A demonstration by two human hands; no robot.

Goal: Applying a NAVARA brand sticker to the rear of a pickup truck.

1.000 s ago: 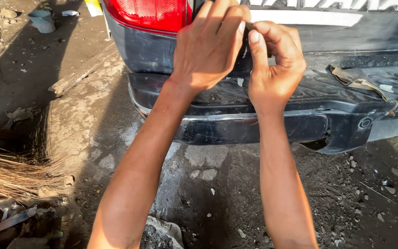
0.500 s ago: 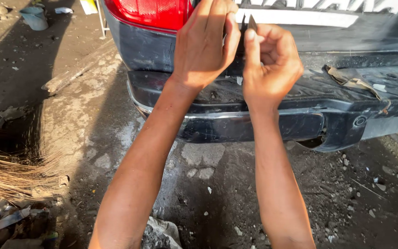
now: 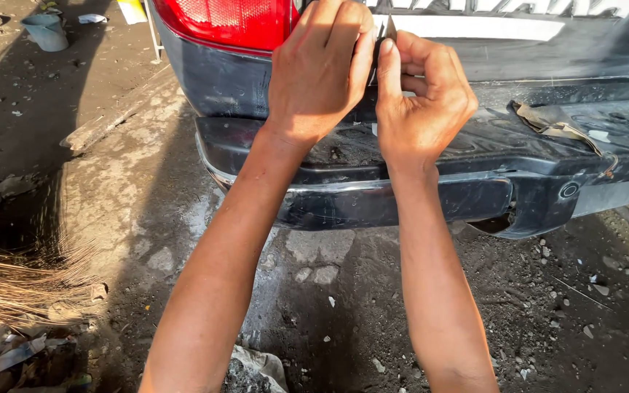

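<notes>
Left hand: the left hand (image 3: 322,69) is being held flat-backed toward the camera against the dark rear panel (image 3: 220,80) of the vehicle, fingers together and curled forward; whether anything is being gripped under them cannot be told.
Right hand: the right hand (image 3: 420,102) is being kept closed, thumb and forefinger pinched on a small thin blade-like piece (image 3: 389,29).
Held piece: its pale tip is being shown just above the right thumb, at the gap between the two hands, close against the vehicle's panel below the white strip (image 3: 475,29).
Key relation: the piece is being carried upright, its long axis running roughly vertical; it is lying between the hands, touching the right fingers and just beside the left fingertips, so the right hand is the nearer one.
Surroundings: the red tail lamp (image 3: 231,22) is being seen just left of the left hand; the black bumper (image 3: 402,196) is lying below both wrists, with a crumpled scrap of paper (image 3: 555,124) resting on its step.
Ground: a straw broom (image 3: 16,284) and a pale bucket (image 3: 45,33) are being left well apart on the dirt.
</notes>
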